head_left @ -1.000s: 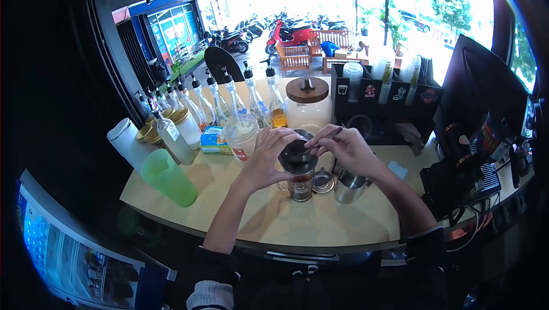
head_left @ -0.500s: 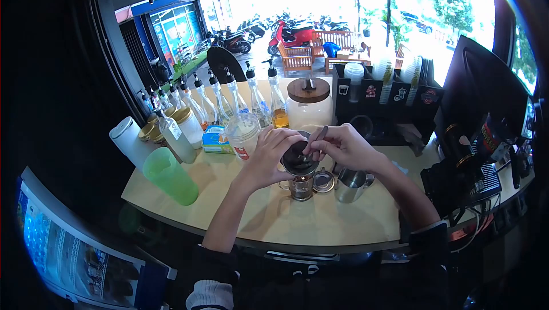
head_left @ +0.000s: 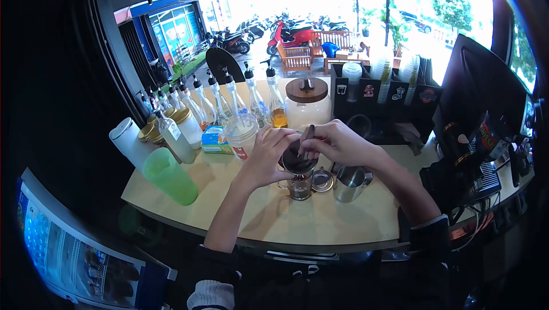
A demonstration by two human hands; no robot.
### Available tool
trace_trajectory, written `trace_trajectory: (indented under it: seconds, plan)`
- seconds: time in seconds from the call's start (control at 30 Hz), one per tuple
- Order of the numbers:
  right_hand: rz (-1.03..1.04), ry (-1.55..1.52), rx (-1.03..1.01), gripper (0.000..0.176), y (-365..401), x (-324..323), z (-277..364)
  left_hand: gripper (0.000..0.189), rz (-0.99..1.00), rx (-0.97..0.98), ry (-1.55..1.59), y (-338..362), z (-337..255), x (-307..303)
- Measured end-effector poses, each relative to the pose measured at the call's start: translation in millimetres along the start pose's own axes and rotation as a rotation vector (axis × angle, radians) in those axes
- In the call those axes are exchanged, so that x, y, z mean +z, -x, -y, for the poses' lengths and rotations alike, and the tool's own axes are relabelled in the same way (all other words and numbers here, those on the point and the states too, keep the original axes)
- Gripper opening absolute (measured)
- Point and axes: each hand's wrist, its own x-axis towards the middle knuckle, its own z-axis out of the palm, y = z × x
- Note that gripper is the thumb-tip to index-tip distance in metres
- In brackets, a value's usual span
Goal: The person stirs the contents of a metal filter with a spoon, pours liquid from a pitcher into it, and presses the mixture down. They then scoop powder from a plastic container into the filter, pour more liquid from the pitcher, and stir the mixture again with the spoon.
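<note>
My left hand curls round the side of a dark round container, tilted above a small glass pot with a metal frame. What lies inside the container looks dark and cannot be made out. Between the fingers of my right hand is a spoon with a dark handle; its lower end dips into the container and is hidden. Just right of the pot lies a round metal lid. A steel milk pitcher stands beside that, below my right wrist.
A green tumbler and a clear plastic cup stand on the left of the counter. Pump bottles and a wooden-lidded jar line the back. A black cup holder is behind right, a machine far right.
My right hand has shifted slightly up and left, and the spoon handle now stands more upright. The left hand keeps its hold on the dark container.
</note>
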Motion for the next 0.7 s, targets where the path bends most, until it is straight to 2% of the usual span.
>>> trace_trajectory:
  seconds: [0.13, 0.27, 0.47, 0.53, 0.57, 0.63, 0.7]
  plan:
    - [-0.125, -0.059, -0.093, 0.017, 0, 6, 0, 0.084, -0.027, -0.049, 0.0, 2, 0, 2]
    - [-0.028, -0.052, -0.003, 0.016, 4, 5, -2, 0.083, -0.028, -0.085, 0.017, 2, 1, 2]
    - [-0.145, -0.18, -0.047, 0.016, 14, 7, -8, 0.083, -0.046, -0.155, -0.028, 3, -1, 1]
    - [-0.28, -0.402, -0.028, 0.017, 21, 8, -8, 0.081, -0.077, -0.158, -0.021, 4, 3, 5]
    - [-0.28, -0.402, -0.027, 0.017, 24, 8, -8, 0.08, -0.108, -0.163, -0.015, 5, 4, 7]
    - [-0.449, -0.54, -0.01, 0.019, 34, 7, -6, 0.078, -0.111, -0.19, 0.022, 3, 3, 7]
    - [-0.521, -0.551, -0.029, 0.018, 44, 7, -6, 0.076, -0.114, -0.218, 0.061, 2, 3, 7]
